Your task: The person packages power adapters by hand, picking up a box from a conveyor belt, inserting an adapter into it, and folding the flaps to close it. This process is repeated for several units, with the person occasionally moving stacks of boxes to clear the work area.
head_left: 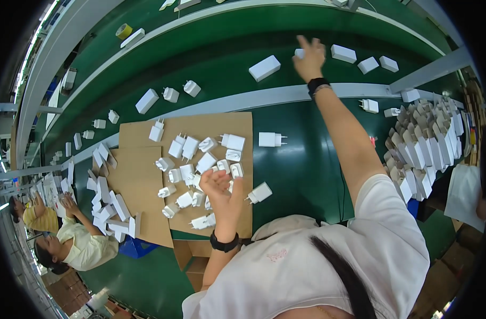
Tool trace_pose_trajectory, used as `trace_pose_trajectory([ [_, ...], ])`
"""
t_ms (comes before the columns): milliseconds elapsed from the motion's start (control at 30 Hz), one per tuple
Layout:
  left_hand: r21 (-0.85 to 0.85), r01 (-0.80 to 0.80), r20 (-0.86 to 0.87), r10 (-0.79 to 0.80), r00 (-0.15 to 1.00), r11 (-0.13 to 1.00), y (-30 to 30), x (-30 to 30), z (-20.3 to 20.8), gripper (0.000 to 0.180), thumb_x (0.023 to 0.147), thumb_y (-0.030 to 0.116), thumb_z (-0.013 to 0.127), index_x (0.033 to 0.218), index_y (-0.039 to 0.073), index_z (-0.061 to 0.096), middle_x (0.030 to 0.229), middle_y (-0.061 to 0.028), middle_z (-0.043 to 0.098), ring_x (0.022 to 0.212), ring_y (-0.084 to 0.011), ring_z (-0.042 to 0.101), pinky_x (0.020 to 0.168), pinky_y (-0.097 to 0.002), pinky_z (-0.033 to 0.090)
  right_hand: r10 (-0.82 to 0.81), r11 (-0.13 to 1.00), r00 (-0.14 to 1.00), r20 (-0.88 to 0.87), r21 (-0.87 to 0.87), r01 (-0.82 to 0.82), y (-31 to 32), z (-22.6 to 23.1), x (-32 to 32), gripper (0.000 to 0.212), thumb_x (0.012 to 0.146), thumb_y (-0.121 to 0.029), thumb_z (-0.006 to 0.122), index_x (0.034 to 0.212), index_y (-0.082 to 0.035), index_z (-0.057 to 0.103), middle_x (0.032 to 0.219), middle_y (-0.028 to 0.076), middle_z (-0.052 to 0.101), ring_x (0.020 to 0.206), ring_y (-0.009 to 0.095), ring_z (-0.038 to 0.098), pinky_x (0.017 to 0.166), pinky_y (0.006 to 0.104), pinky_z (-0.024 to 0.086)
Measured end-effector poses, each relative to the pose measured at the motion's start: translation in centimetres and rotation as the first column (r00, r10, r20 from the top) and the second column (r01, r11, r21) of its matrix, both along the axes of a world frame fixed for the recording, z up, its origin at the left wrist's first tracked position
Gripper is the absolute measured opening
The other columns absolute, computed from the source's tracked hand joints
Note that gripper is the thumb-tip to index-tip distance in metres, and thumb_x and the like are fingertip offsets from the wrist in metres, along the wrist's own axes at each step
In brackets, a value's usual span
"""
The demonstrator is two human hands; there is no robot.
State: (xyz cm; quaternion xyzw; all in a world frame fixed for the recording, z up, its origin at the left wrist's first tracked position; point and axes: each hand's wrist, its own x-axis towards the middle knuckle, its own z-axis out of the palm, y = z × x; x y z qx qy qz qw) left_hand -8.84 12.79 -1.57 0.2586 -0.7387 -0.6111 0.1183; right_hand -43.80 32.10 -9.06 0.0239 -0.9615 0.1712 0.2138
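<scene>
My right hand is stretched out over the green conveyor belt, slightly blurred, with its fingers apart. A small white piece shows beside those fingers, mostly covered by them, and its kind is hidden. My left hand hovers palm up above the near edge of a pile of white plug chargers, fingers loosely curled and apart, nothing seen in it. The pile lies on a cardboard sheet. Two more chargers lie on the green table: one charger beyond the sheet, another charger right of my left hand.
White boxes and chargers are spaced along the belt, behind a grey rail. Open white cartons stand packed at the right. Loose white boxes heap at the left, near a co-worker.
</scene>
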Motion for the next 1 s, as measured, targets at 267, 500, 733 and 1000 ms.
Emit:
trace_pose_trajectory([
  [267, 0.003, 0.066, -0.030, -0.066, 0.997, 0.998, 0.1, -1.9, -0.6, 0.052, 0.075, -0.009, 0.054, 0.118, 0.005, 0.029, 0.105, -0.0103, 0.045, 0.092, -0.0162, 0.049, 0.078, -0.0271, 0.043, 0.871, 0.490, 0.414, 0.262, -0.511, -0.706, -15.5, 0.3, 1.6, 0.074, 0.069, -0.020, 0.071, 0.133, -0.012, 0.035, 0.125, 0.022, 0.047, 0.111, 0.039, 0.044, 0.098, 0.0406, 0.035],
  [500, 0.002, 0.033, -0.020, -0.033, 0.999, 0.999, -0.7, -1.6, -0.4, 0.049, 0.077, -0.008, 0.055, 0.116, 0.006, 0.030, 0.103, -0.0103, 0.046, 0.087, -0.0161, 0.053, 0.077, -0.0274, 0.043, 0.766, 0.624, 0.478, 0.430, -0.316, -0.715, -23.7, -5.3, -0.4, 0.073, 0.060, -0.024, 0.074, 0.127, -0.027, 0.045, 0.124, 0.014, 0.045, 0.111, 0.040, 0.038, 0.092, 0.0469, 0.038],
  [733, 0.097, -0.171, 0.012, 0.170, 0.985, 0.981, -8.3, 3.0, 1.6, 0.041, 0.076, 0.001, 0.062, 0.111, 0.004, 0.040, 0.096, -0.0062, 0.052, 0.081, -0.0141, 0.055, 0.071, -0.0252, 0.044, 0.877, 0.480, 0.405, 0.260, -0.530, -0.699, -19.6, -0.3, 0.7, 0.028, 0.068, -0.017, 0.070, 0.090, -0.004, 0.057, 0.081, 0.009, 0.061, 0.073, 0.018, 0.058, 0.069, 0.0294, 0.047],
  [1000, -0.941, -0.168, 0.077, 0.671, 0.737, 0.292, -39.4, 14.1, -0.5, 0.027, 0.074, 0.016, 0.060, 0.097, 0.002, 0.056, 0.090, -0.0201, 0.061, 0.085, -0.0367, 0.059, 0.074, -0.0423, 0.047, 0.880, 0.475, 0.286, 0.380, -0.730, -0.492, -7.4, 12.4, 6.8, 0.038, 0.072, -0.013, 0.065, 0.107, -0.003, 0.055, 0.090, 0.002, 0.056, 0.080, 0.010, 0.053, 0.067, 0.0221, 0.043],
])
